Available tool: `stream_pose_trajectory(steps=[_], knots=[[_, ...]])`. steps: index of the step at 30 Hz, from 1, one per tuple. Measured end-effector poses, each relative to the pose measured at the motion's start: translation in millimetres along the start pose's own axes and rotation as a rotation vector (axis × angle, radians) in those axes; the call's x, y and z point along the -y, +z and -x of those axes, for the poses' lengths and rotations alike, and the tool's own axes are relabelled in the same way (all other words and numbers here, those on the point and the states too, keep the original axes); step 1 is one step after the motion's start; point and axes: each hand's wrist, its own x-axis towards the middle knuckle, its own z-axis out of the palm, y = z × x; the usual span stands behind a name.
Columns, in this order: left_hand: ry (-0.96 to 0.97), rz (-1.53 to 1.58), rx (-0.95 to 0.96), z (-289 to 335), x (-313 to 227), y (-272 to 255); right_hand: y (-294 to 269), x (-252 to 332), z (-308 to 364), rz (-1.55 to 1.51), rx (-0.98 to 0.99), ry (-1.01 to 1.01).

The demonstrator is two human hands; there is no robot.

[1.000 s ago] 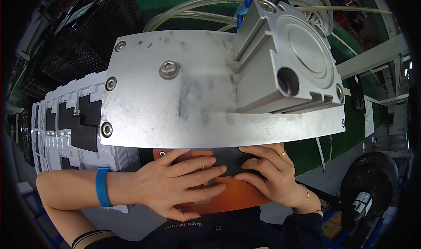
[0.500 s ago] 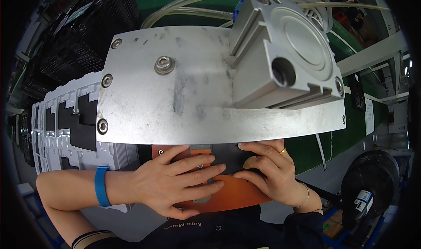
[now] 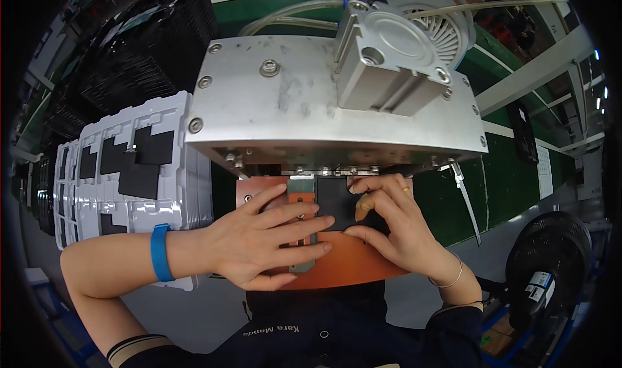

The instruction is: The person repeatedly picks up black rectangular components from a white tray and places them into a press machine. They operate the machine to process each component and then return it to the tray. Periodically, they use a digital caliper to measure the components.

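Observation:
A flat black sheet (image 3: 333,203) lies on the orange base plate (image 3: 343,264), partly beneath the front of a silver metal press (image 3: 285,122). My left hand (image 3: 262,238) rests palm down with its fingers spread across a narrow metal fixture (image 3: 302,258) on that plate. Its fingertips reach the sheet's left edge. At the sheet's right side, my right hand (image 3: 395,229) has its fingers curled and pinches the sheet; one finger wears a tan finger cot (image 3: 364,206). The sheet's far end and the part under my right hand are hidden.
White plastic trays (image 3: 155,212) holding black cut pieces (image 3: 139,177) are stacked at left. Behind them stand black stacks (image 3: 136,63). The press carries a block-shaped cylinder (image 3: 395,63). A black fan (image 3: 547,264) is at lower right, a white fan (image 3: 447,31) behind the press.
The view has shifted, so the press sits higher in the picture and its underside shows. More of the black sheet is visible. Both hands keep nearly the same pose.

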Motion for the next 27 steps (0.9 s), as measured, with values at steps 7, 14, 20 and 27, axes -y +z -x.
stream_pose_trajectory(steps=[7,14,20,27], knots=[[-0.043,-0.125,-0.065,8,-10,-1,-10,5,8,-0.214,-0.013,0.092],[-0.282,0.033,-0.437,-9,-39,-8,-7,1,31,-0.924,-0.159,0.365],[-0.690,1.079,-0.373,-44,-69,-7,-7,37,33,-1.045,-0.170,0.331],[-0.657,1.016,-0.396,-36,-92,0,-14,49,19,-0.903,-0.077,0.381]])
